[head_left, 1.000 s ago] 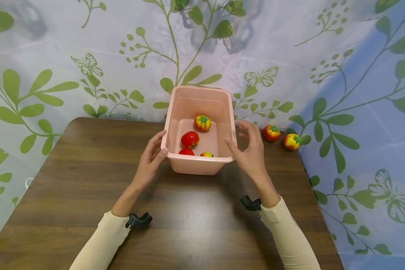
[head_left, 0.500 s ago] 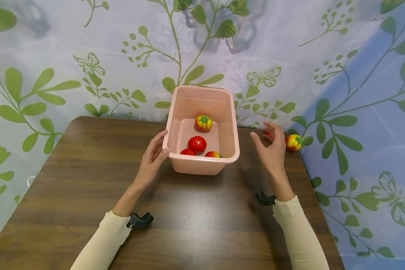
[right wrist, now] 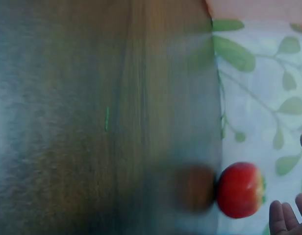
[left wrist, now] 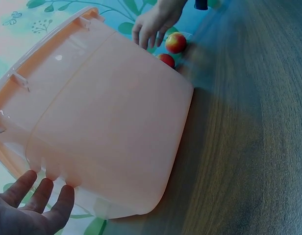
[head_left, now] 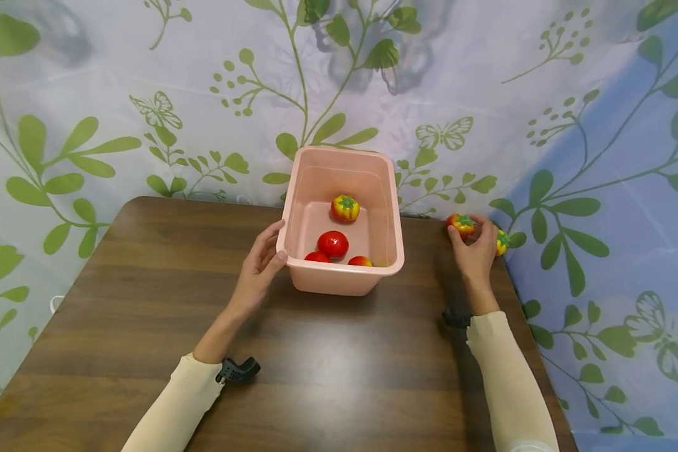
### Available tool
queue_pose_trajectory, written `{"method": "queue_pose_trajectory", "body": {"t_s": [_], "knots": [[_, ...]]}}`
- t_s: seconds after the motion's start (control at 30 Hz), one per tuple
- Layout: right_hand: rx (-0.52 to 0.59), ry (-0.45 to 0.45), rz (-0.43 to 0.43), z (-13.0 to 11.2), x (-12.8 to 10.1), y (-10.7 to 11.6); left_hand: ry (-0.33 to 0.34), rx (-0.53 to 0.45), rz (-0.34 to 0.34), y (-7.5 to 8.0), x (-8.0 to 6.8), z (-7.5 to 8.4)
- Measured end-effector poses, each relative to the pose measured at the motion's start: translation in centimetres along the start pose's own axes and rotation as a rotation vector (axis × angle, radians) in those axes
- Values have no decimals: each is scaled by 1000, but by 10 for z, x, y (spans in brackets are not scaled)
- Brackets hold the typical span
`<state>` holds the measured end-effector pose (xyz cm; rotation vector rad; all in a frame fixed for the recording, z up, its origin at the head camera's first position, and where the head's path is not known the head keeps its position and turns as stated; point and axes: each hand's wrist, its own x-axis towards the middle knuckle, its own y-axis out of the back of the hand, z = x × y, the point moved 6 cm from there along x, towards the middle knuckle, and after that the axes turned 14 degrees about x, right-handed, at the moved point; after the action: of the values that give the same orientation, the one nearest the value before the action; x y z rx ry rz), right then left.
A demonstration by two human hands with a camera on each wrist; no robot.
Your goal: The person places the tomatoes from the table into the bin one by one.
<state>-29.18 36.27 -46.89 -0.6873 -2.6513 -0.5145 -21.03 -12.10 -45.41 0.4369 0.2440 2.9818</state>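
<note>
A pink plastic tub (head_left: 329, 280) stands on the brown table (head_left: 339, 358) with several toy tomatoes inside: a yellow-red one (head_left: 345, 208) and a red one (head_left: 333, 243) among them. My left hand (head_left: 262, 258) rests on the tub's front left corner, fingers straight along the wall (left wrist: 107, 122) and thumb at the rim. My right hand (head_left: 474, 248) is at the table's far right, thumb and fingers spread around a red-yellow tomato (head_left: 461, 224). In the right wrist view the fingertips (right wrist: 287, 216) sit just beside that tomato (right wrist: 240, 190). A second tomato (head_left: 501, 242) lies partly hidden behind the hand.
A leaf-and-butterfly curtain (head_left: 147, 94) hangs close behind and to the right of the table. The table's right edge (head_left: 520, 314) runs just beside my right arm. Bare wood stretches in front of the tub and to its left.
My right hand left the tub's right side and moved right to the loose tomato by the table's edge. The red tomato in the tub rolled slightly. My left hand stayed on the tub.
</note>
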Motion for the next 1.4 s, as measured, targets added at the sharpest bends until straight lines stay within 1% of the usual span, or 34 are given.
{"method": "queue_pose_trajectory", "body": {"t_s": [0.1,0.2,0.33,0.47,0.73,0.93,1.13,1.4], "knots": [[-13,-23,45,10,4,4,-1,5,-5,-2,0,-1],[-34,-48,58,17,8,4,1,7,-2,-2,-1,-1],[-64,-99,38,27,9,1,21,13,4,-1,-4,-3],[-75,-157,21,36,9,-2,33,13,-7,-1,-8,-3],[-120,-259,-45,44,18,-14,21,19,-9,0,-5,-1],[-157,-292,-41,53,25,-16,28,18,-13,-1,-2,-4],[-165,-335,-53,60,27,-21,24,21,-9,2,-2,-3],[-161,-336,-59,60,27,-22,28,21,-7,1,-2,-2]]}}
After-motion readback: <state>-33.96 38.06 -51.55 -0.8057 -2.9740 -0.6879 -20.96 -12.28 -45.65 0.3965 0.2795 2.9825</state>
